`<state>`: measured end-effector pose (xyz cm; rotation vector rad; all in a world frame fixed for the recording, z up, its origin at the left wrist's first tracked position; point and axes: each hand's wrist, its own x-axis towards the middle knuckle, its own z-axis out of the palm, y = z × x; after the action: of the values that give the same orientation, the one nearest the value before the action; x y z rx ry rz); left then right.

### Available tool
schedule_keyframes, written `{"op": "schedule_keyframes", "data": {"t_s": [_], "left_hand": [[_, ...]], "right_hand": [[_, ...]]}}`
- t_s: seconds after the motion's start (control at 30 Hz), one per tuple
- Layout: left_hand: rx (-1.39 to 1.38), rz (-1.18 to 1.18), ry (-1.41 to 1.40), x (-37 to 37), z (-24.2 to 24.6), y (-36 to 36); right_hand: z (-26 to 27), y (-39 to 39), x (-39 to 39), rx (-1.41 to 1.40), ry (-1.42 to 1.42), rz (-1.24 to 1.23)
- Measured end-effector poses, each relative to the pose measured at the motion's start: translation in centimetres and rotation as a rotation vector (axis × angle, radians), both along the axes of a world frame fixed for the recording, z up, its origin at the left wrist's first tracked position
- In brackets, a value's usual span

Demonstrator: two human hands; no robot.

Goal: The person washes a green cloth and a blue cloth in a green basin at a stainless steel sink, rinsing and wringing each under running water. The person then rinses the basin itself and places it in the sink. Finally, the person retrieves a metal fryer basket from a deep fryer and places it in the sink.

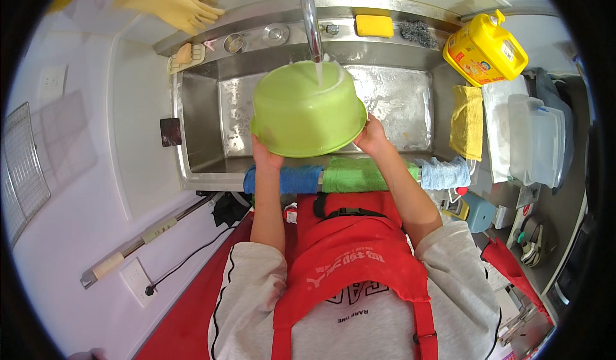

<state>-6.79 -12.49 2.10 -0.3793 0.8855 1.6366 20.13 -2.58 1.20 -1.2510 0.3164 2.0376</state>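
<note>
A light green plastic basin (308, 114) is held tilted over the stainless steel sink (399, 105), its outer bottom turned up towards the tap. Water runs from the curved chrome faucet (310, 18) onto that bottom, and some white foam shows along its far edge. My left hand (267, 154) grips the rim at the near left. On the right side, my right hand (373, 136) holds the rim too. The fingers of both hands are partly hidden by the basin. What is inside the basin cannot be seen.
Along the back ledge lie a yellow sponge (374, 26), a steel wool scrubber (417, 33) and a drain strainer (234, 44). A yellow detergent jug (485, 49) stands at the right corner. Blue (301, 177) and green cloths (358, 174) hang over the front edge. Rubber gloves (171, 4) hang at upper left.
</note>
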Motion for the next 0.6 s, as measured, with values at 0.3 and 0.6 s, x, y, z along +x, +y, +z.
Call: {"op": "schedule_keyframes", "data": {"t_s": [0.3,0.6], "left_hand": [[-0.116,-0.011,0.033,0.1,-2.5,4.8],[0.064,-0.131,-0.103,5.8,-2.0,6.7]], "right_hand": [[-1.8,0.8,2.1,0.098,0.020,-0.270],[0.2,-2.4,8.1,0.130,-0.036,-0.354]]}}
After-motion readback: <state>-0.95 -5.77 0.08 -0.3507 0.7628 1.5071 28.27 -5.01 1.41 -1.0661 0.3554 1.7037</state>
